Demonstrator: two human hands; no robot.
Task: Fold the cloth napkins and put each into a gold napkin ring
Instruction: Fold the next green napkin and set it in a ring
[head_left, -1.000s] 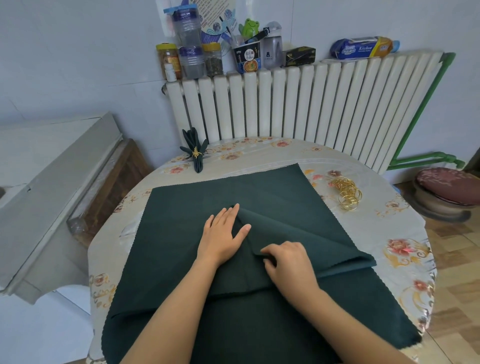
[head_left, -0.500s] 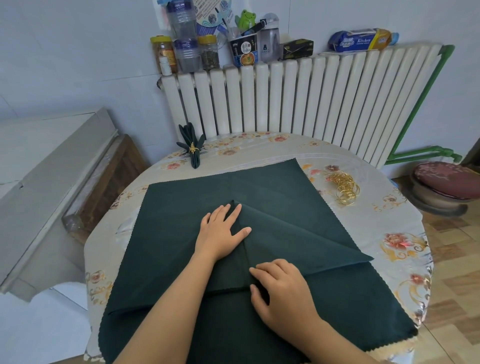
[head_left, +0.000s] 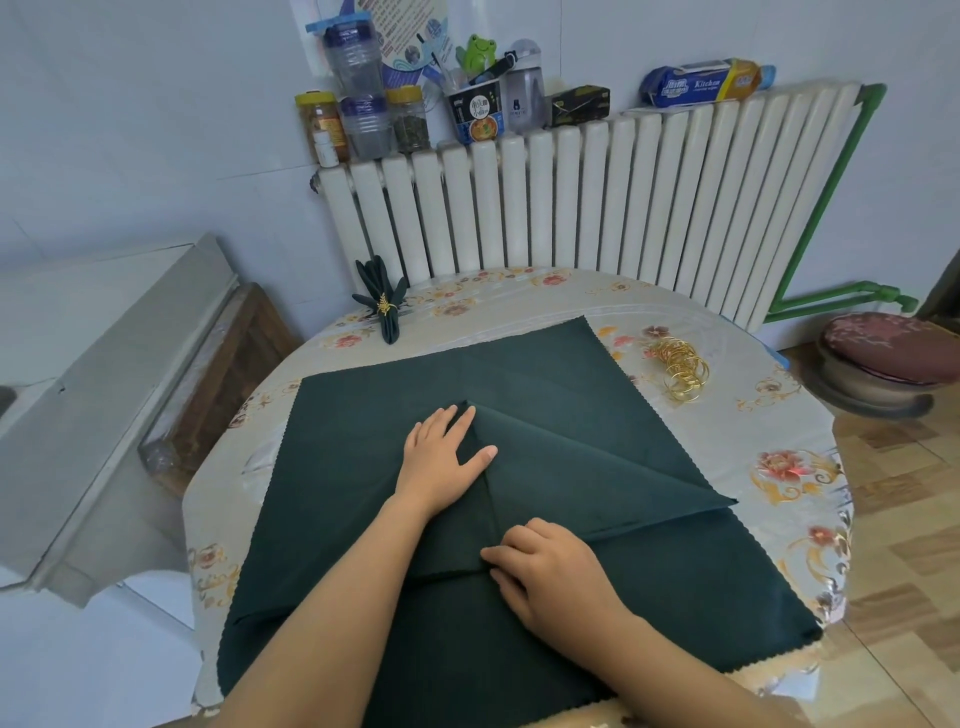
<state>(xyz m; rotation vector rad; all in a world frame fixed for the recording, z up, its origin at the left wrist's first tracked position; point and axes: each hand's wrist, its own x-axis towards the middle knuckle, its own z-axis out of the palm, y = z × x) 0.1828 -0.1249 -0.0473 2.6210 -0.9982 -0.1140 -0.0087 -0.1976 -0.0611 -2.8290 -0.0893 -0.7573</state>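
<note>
A dark green cloth napkin (head_left: 545, 374) lies spread over the round table, with one corner folded in as a triangular flap (head_left: 587, 478). My left hand (head_left: 441, 457) lies flat with straight fingers on the flap's tip near the napkin's middle. My right hand (head_left: 556, 571) presses the flap's near edge with its fingers bent down onto the cloth. A pile of gold napkin rings (head_left: 680, 369) lies on the table to the right. A finished green napkin in a gold ring (head_left: 383, 306) lies at the table's far left.
The table (head_left: 779, 441) has a floral plastic cover and stands against a white radiator (head_left: 571, 208) topped with jars and packets. A grey cabinet (head_left: 104, 389) stands to the left, a cushioned stool (head_left: 883, 358) to the right.
My right hand slid toward me along the flap's edge. The left hand stayed on the flap's tip. The view shifted slightly.
</note>
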